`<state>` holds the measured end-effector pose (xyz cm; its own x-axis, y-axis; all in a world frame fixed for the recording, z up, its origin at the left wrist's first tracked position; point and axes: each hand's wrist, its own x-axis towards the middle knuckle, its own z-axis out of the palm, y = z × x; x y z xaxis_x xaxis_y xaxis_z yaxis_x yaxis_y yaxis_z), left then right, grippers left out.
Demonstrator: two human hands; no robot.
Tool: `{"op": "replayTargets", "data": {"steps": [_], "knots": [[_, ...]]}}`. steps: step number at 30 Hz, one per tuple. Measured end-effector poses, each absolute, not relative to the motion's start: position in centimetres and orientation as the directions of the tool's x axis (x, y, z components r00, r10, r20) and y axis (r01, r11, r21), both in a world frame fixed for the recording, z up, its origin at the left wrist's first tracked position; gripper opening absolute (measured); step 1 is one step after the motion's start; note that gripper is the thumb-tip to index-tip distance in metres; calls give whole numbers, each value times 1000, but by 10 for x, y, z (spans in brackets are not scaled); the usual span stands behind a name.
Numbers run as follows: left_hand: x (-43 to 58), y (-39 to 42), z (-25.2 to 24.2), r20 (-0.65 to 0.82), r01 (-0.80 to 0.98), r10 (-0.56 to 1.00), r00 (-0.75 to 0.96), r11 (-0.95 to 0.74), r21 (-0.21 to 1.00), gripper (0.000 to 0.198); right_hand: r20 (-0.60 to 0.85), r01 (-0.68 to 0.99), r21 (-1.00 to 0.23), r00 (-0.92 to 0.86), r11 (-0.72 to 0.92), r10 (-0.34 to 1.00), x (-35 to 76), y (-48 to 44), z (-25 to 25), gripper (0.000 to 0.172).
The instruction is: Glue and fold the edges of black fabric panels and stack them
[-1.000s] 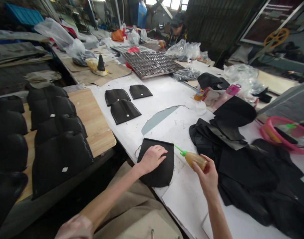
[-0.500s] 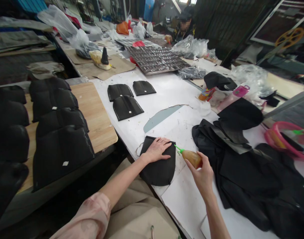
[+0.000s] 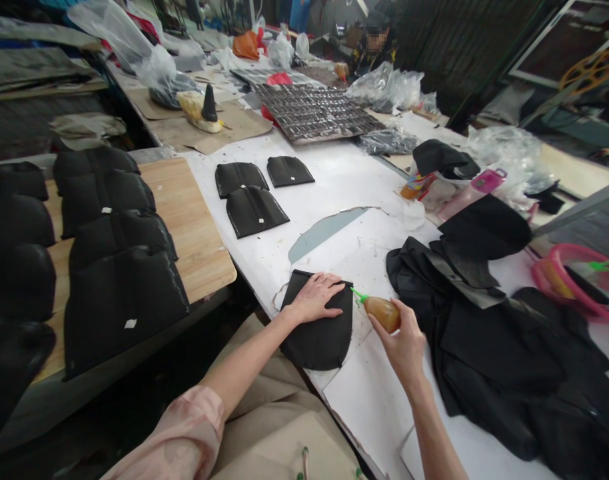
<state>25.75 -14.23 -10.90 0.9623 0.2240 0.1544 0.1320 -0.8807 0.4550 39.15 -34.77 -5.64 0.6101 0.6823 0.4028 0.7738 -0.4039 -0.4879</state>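
Observation:
Under my left hand lies a black fabric piece with one rounded end, at the near edge of the white-covered table. That hand rests flat on it, fingers stretched out. My right hand grips a squeeze bottle filled with amber-brown liquid. Its thin green nozzle points left, with the tip at the piece's far right corner. Whether any liquid is coming out is too small to tell.
Several black pieces lie farther back on the table. More are in rows on a wooden board at left. Black cloth is heaped at right beside a pink basket. A person sits at the far end.
The bottle has tilted slightly, its tip staying by the corner of the black piece. My left hand remains in place; the whole view has shifted a little.

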Motion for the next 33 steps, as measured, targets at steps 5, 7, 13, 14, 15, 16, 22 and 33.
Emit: {"op": "replayTargets", "data": {"steps": [5,7,13,14,15,16,22,33], "knots": [[258,-142,-109,164,129,232,959,-871,474,63,353,778,-490,589,-393,727,391,-352,-48,50],[258,-143,-108,165,129,232,959,-871,474,63,353,777,-495,589,-389,727,391,-351,-46,50],[257,-143,-109,171,133,235,957,-877,461,63,390,784,-480,592,-393,705,394,-344,-52,51],[257,-143,-109,172,133,236,956,-877,462,63,391,786,-479,590,-391,707,394,-344,-52,51],[257,-143,-109,172,133,237,956,-876,464,63,391,788,-476,587,-390,709,394,-345,-52,51],[257,-143,-110,172,134,238,956,-874,467,63,388,791,-473,583,-389,714,394,-346,-52,51],[258,-142,-110,170,132,237,957,-872,472,64,369,780,-473,598,-410,712,392,-351,-49,49],[258,-142,-110,169,135,238,956,-873,469,64,382,760,-508,621,-406,685,392,-349,-51,51]]}}
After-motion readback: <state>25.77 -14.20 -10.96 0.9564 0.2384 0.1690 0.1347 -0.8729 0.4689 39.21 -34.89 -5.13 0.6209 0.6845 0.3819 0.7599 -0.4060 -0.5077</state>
